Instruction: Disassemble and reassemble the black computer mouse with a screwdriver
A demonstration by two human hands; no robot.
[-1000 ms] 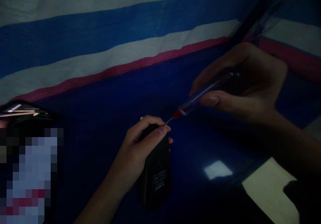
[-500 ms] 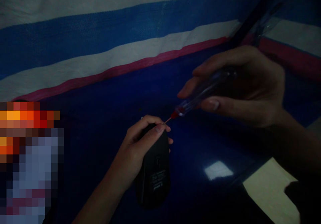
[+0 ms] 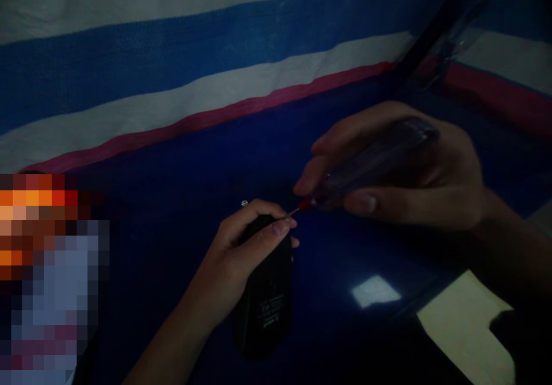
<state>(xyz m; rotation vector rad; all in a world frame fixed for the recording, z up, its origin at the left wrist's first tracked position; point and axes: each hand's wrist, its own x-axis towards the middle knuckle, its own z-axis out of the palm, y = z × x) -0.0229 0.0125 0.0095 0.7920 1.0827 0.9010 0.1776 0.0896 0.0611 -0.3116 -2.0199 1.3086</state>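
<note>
My left hand [image 3: 244, 241] is wrapped around a black computer mouse [image 3: 267, 310] that lies underside up, with white printing on its lower half. The left thumb and index finger close together at its far end, beside the screwdriver's tip. My right hand [image 3: 409, 172] grips a screwdriver [image 3: 379, 155] with a clear handle and a red collar. Its thin shaft slants down and left to the left fingertips, which hide where the tip ends. A small shiny metal piece [image 3: 244, 203], perhaps a screw, lies just beyond the left knuckles.
A dark blue glossy surface [image 3: 172, 212] lies under the hands. Striped sheeting [image 3: 215, 46] rises behind, and a dark pole [image 3: 444, 23] stands at the upper right. A pale yellow sheet [image 3: 466, 322] is at the lower right. The left edge holds a pixelated patch.
My right hand has shifted slightly, and the screwdriver handle now lies flatter and farther right. The left fingertips moved slightly right and down. The small metal piece shows more fully.
</note>
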